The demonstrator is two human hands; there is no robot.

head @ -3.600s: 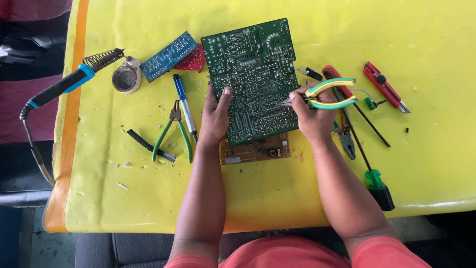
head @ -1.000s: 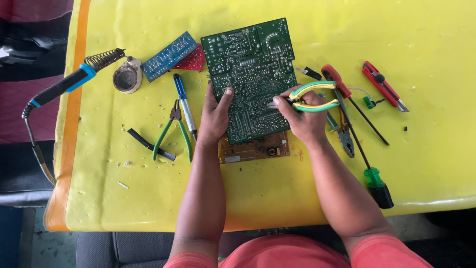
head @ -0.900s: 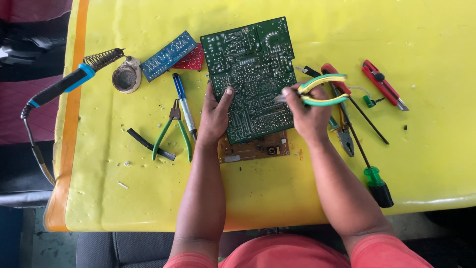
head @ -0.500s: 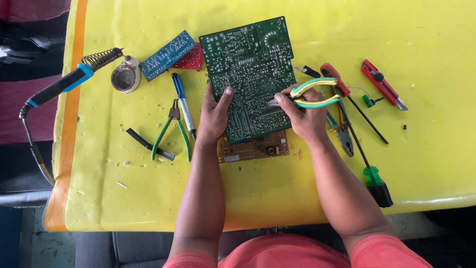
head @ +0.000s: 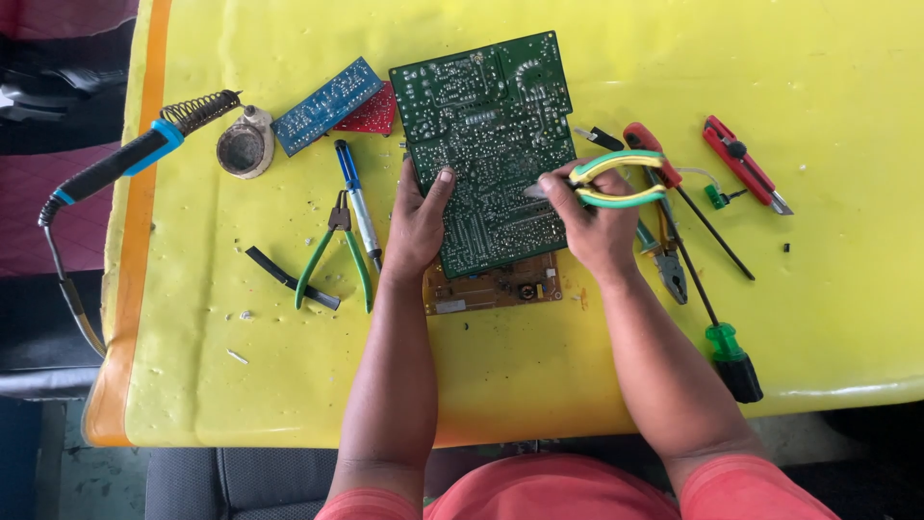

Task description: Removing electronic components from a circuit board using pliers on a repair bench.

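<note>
Your left hand [head: 416, 223] grips the large green circuit board [head: 486, 149]; your right hand [head: 595, 223] holds yellow-green-handled pliers [head: 606, 180], tip on board, yellow desk [head: 818, 58] beneath.

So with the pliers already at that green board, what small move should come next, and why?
Probably close the yellow-green pliers on the spot under their tip. The right hand holds that tip against the green circuit board, near its right edge, while the left hand steadies the board's left side.
</note>
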